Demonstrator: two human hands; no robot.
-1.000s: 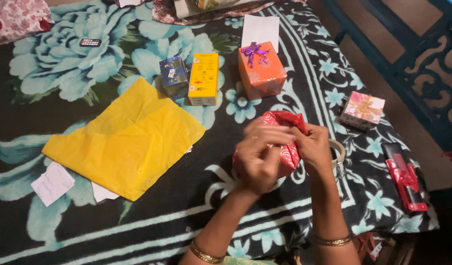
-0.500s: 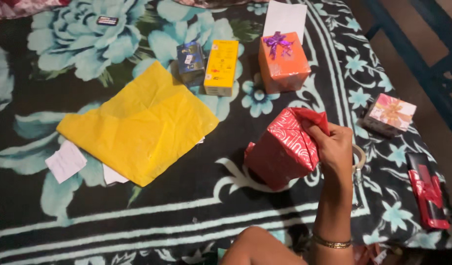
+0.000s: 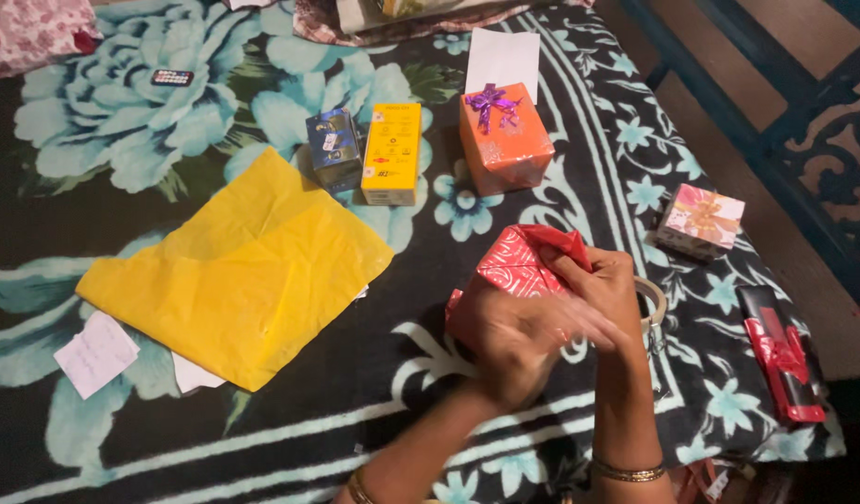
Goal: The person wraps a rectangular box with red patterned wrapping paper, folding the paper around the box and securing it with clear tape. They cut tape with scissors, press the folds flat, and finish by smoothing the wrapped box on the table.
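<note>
A box wrapped in red patterned paper (image 3: 516, 264) stands tilted on the flowered bedspread (image 3: 150, 140). My right hand (image 3: 609, 285) pinches the loose red flap at the box's upper right end. My left hand (image 3: 519, 341) lies blurred against the near side of the box, fingers spread over the paper. A roll of clear tape (image 3: 652, 303) peeks out just behind my right hand.
A yellow paper sheet (image 3: 239, 266) lies to the left, with white slips (image 3: 96, 353) beside it. Farther back stand a blue box (image 3: 332, 147), a yellow box (image 3: 391, 152) and an orange gift with purple bow (image 3: 503, 136). Right: a pink wrapped box (image 3: 699, 219), a black case with red ribbon (image 3: 775, 353).
My left hand, out of sight half a second ago, has come back onto the red box. The right hand has kept its hold on the flap.
</note>
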